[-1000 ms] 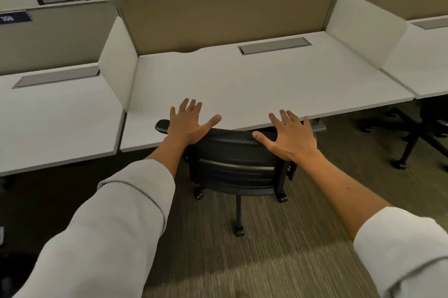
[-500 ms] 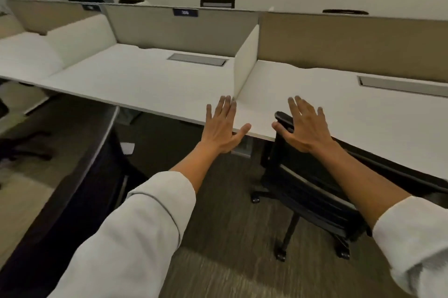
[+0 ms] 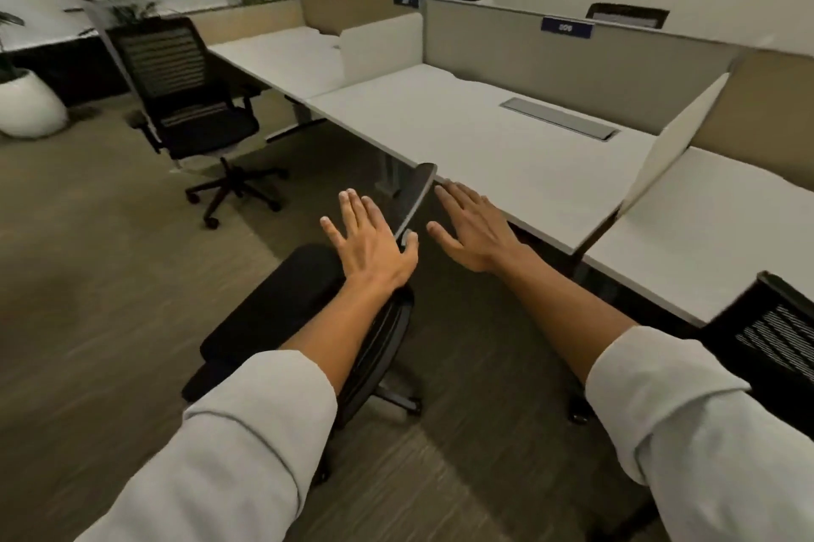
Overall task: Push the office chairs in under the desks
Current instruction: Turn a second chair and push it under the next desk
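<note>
A black office chair stands just below me, out from the middle white desk, its thin backrest edge rising between my hands. My left hand hovers open over the seat, its thumb beside the backrest edge; whether it touches is unclear. My right hand is open with spread fingers by the desk's front edge. A second black chair stands out on the floor at the far left, apart from the far desk. At the right edge, a third chair's mesh back sits against a desk.
Beige partitions with blue number tags run behind the desks, and white dividers separate them. A white planter with plants stands at the far left. Carpeted floor stretches to the left of the chairs.
My view has swung left along the desk row. Both hands have come off the first chair, now at the right edge, and hang open over the neighbouring chair.
</note>
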